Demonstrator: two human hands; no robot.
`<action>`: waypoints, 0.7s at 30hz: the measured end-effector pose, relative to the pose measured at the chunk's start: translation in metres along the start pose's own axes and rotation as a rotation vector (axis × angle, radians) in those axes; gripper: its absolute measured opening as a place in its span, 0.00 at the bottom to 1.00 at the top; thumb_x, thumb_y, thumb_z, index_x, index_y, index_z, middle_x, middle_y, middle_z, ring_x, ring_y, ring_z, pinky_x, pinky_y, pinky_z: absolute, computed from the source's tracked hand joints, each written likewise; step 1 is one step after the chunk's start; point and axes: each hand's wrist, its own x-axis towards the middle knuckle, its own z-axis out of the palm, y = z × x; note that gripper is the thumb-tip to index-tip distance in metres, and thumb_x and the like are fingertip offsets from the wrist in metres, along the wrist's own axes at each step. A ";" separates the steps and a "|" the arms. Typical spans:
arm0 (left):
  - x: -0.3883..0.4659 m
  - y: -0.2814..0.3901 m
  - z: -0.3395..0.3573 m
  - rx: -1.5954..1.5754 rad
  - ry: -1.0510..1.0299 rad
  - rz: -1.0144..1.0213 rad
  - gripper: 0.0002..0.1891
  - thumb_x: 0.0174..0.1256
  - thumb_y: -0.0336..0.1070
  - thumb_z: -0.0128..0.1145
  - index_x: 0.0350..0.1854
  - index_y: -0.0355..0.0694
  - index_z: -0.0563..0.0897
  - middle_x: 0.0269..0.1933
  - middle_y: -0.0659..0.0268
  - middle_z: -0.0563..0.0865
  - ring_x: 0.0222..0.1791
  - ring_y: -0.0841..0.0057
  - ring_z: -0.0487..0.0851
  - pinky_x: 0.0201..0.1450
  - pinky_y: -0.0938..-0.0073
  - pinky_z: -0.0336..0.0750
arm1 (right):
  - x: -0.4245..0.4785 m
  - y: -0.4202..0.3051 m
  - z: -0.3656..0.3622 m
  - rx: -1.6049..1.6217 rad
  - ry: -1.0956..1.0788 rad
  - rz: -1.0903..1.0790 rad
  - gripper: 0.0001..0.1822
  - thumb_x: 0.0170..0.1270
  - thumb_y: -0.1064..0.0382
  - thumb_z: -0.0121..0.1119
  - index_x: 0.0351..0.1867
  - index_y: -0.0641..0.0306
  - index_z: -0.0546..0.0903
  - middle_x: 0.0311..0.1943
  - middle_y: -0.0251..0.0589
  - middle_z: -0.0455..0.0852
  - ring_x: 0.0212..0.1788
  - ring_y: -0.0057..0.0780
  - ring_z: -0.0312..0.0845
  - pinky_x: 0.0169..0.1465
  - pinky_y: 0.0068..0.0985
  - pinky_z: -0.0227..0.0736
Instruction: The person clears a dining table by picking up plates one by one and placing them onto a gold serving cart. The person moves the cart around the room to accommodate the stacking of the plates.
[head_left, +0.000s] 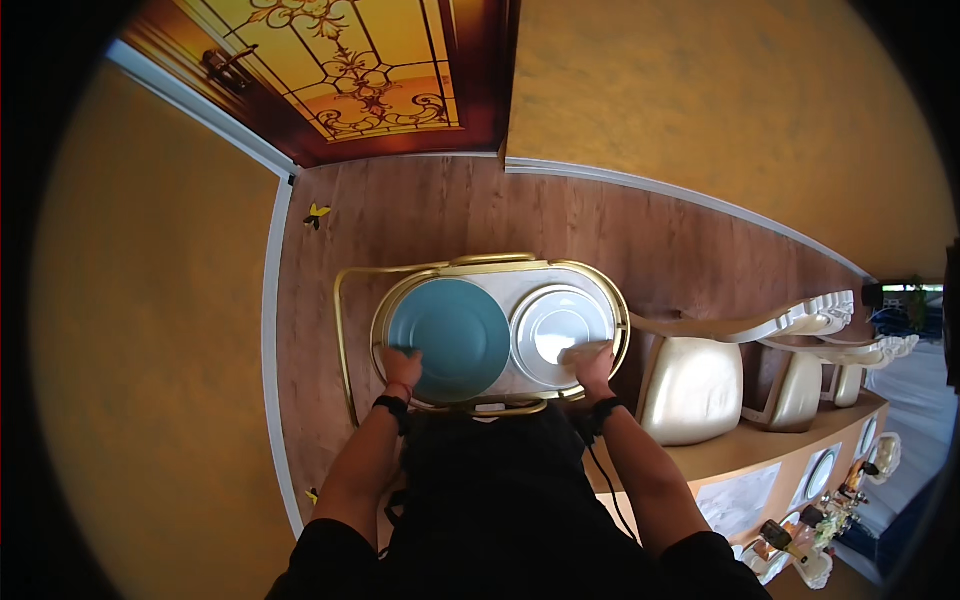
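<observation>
A large teal bowl (454, 341) sits on the left half of an oval, gold-railed cart (517, 281). At the bowl's near left edge my left hand (403, 369) is closed on its rim, with the thumb side over the inside. White plates (562, 319), apparently stacked, lie on the right half beside the bowl. My right hand (592, 365) is over their near right edge, close to the gold rail. Motion blurs its fingers, so whether it grips anything is unclear. The cart's pale top shows between the dishes.
Cream-seated chairs (694, 390) line a long table (787, 457) at right, set with plates, bottles and flowers. A patterned door (360, 67) stands ahead. Walls with white baseboards (277, 300) border the wooden floor (450, 206); a yellow-and-black marker (316, 216) lies on it.
</observation>
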 end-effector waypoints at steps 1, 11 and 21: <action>0.002 -0.005 0.003 0.023 0.020 0.031 0.27 0.56 0.38 0.66 0.54 0.26 0.75 0.53 0.43 0.82 0.56 0.50 0.79 0.60 0.59 0.72 | 0.002 0.003 -0.001 0.035 -0.017 0.007 0.55 0.47 0.58 0.74 0.72 0.76 0.51 0.64 0.66 0.65 0.67 0.58 0.63 0.70 0.42 0.62; 0.029 0.013 -0.002 -0.064 -0.149 0.020 0.36 0.59 0.45 0.65 0.60 0.19 0.69 0.60 0.34 0.76 0.62 0.46 0.75 0.65 0.58 0.68 | -0.010 0.009 0.000 0.104 0.086 -0.053 0.37 0.49 0.69 0.72 0.59 0.77 0.65 0.51 0.54 0.80 0.51 0.40 0.80 0.54 0.34 0.77; 0.020 -0.007 0.000 0.010 0.041 0.175 0.32 0.58 0.42 0.66 0.58 0.21 0.72 0.53 0.40 0.82 0.53 0.51 0.82 0.57 0.61 0.74 | -0.021 -0.021 -0.018 0.198 -0.068 -0.239 0.30 0.48 0.67 0.73 0.51 0.75 0.71 0.42 0.47 0.83 0.45 0.34 0.81 0.49 0.33 0.78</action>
